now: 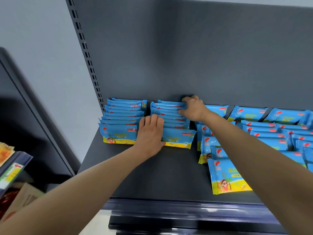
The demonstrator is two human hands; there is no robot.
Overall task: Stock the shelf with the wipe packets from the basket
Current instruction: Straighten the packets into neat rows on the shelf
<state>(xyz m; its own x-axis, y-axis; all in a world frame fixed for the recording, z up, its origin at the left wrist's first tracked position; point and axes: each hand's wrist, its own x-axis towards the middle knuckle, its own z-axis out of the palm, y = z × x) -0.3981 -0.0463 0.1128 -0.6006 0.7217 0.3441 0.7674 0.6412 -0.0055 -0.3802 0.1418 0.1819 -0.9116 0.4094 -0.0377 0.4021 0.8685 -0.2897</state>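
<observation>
We have many blue plastic wipe packets (122, 114) rowed on the dark metal shelf (152, 175); left hand (149, 133) flat, right hand (193, 108) gripping a row.

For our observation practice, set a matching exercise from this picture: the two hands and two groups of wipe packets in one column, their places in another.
Column A: 1 left hand; 2 right hand; 3 leftmost row; 4 frontmost packet
Column B: a nearest the front edge of the shelf; b gripping the second row's back end; c beside the slotted upright; d flat on the second row's front
Pairs: 1-d; 2-b; 3-c; 4-a
</observation>
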